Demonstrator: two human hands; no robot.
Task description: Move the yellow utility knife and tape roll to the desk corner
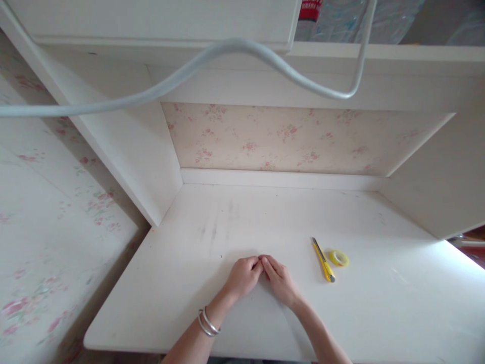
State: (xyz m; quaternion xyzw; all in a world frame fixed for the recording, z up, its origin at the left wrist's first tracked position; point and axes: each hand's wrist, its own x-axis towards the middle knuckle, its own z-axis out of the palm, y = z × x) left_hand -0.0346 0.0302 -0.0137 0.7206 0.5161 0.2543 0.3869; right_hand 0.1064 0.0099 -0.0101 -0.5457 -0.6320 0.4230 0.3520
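Observation:
My left hand (243, 276) and my right hand (279, 279) rest side by side on the white desk (379, 313), fingertips touching at the middle. The fingers of both are curled together; whether anything tiny is pinched between them is hidden. Silver bangles (207, 322) circle my left wrist. To the right of my right hand lies a yellow utility knife (323, 259), and just beyond it a small roll of yellow tape (338, 258). Neither hand touches them.
The desk sits in an alcove with white side panels (125, 146) and a floral wallpaper back (288, 136). A white cable (227, 50) hangs across the top under a shelf (379, 53). Floral wall runs along the left.

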